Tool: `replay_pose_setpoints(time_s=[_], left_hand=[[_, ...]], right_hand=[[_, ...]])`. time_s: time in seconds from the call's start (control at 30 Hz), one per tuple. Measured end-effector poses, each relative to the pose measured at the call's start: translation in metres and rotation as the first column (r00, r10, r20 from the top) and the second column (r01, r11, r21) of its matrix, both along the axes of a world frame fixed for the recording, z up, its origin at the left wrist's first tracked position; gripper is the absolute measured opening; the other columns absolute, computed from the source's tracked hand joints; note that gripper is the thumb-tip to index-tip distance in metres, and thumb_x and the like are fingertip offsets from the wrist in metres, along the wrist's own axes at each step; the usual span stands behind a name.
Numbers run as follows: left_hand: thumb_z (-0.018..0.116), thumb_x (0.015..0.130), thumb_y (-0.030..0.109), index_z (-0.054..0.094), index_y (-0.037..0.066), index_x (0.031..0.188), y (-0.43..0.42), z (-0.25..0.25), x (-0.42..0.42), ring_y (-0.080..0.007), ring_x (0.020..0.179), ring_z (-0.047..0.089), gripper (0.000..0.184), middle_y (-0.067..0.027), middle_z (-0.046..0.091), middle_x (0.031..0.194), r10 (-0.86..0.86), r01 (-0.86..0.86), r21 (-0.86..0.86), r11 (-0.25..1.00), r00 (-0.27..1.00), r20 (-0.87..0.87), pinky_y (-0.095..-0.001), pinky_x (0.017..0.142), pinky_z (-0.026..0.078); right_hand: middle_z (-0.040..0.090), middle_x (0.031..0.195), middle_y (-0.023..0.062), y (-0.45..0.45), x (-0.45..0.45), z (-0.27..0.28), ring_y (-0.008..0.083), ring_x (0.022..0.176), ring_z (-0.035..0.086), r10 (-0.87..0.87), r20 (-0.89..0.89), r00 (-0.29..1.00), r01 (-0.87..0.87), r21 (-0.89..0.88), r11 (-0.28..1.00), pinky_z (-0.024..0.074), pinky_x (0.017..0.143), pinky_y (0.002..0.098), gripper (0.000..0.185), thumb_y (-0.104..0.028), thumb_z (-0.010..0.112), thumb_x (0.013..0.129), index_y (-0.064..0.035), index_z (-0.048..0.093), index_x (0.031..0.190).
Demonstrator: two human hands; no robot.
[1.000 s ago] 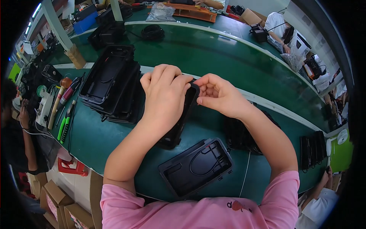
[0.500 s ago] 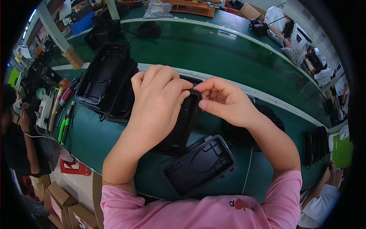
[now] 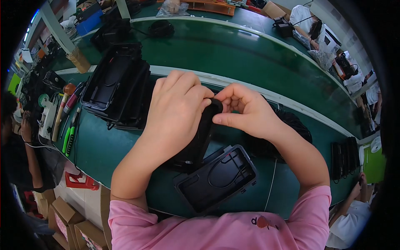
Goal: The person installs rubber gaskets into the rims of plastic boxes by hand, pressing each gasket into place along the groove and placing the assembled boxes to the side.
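Observation:
A black plastic case (image 3: 199, 143) stands in front of me, mostly hidden behind my forearm and fingers. My left hand (image 3: 177, 108) is closed over its upper part, fingertips pressed at the top end. On the right side of that same end, my right hand (image 3: 248, 111) has its thumb and index finger around the rounded corner. Whether a thin strip or cord lies between the fingertips, I cannot make out. Nearer my body, an open black case half (image 3: 216, 179) lies tilted on the table, a curved cord line inside it.
To the left stand stacked black case shells (image 3: 114, 81). Beyond them lie green-handled cutters (image 3: 68, 139) and a screwdriver (image 3: 75, 100). A bundle of black cable (image 3: 291, 127) sits beside my right forearm. A raised ledge (image 3: 250, 81) runs behind. Co-workers sit on both sides.
My right thumb has shifted slightly left and down along the case's corner. My left hand stays on the case. At the far top, a person's hand has appeared on a clear plastic bag.

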State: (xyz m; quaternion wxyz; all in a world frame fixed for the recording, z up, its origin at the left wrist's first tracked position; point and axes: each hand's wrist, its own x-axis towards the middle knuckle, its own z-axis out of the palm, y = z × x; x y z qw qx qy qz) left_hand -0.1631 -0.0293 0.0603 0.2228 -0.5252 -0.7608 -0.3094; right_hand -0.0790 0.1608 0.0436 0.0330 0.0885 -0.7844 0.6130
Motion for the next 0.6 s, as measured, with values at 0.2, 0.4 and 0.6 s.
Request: replay_pose_setpoints(time_s=[0.2,0.4,0.6], left_hand=[[0.069,0.077,0.004,0.067,0.007,0.091,-0.001,0.001,-0.001,-0.0252,0.09,0.053,0.014,-0.0052,0.054,0.087,-0.015,0.015,-0.003,1.0,1.0,0.018,-0.0356,0.076,0.038],[0.068,0.077,0.004,0.067,0.007,0.092,0.002,-0.002,-0.001,-0.0256,0.091,0.053,0.015,-0.0055,0.055,0.088,-0.006,0.006,0.0,1.0,1.0,0.005,-0.0361,0.077,0.038],[0.068,0.079,0.005,0.067,0.006,0.092,0.005,-0.008,-0.015,-0.0266,0.092,0.054,0.013,-0.0065,0.056,0.089,-0.009,0.009,0.001,1.0,0.999,0.036,-0.0368,0.079,0.039]], right_hand=[[0.059,0.093,0.0036,0.005,-0.001,0.006,0.0099,0.082,0.059,0.038,0.122,0.992,-0.02,-0.147,0.989,0.0513,0.074,0.0274,0.018,0.0,0.06,0.09,-0.0003,0.058,0.108],[0.061,0.086,0.0023,-0.001,-0.003,0.006,0.0084,0.078,0.059,-0.065,0.153,0.986,0.074,-0.052,0.996,0.0501,0.072,0.0245,0.019,-0.003,0.057,0.089,0.0015,0.058,0.107],[0.06,0.087,0.0016,-0.005,-0.013,0.003,0.0073,0.08,0.057,-0.141,0.204,0.969,0.158,-0.072,0.985,0.0484,0.073,0.0239,0.019,-0.005,0.06,0.089,0.0014,0.057,0.107]])
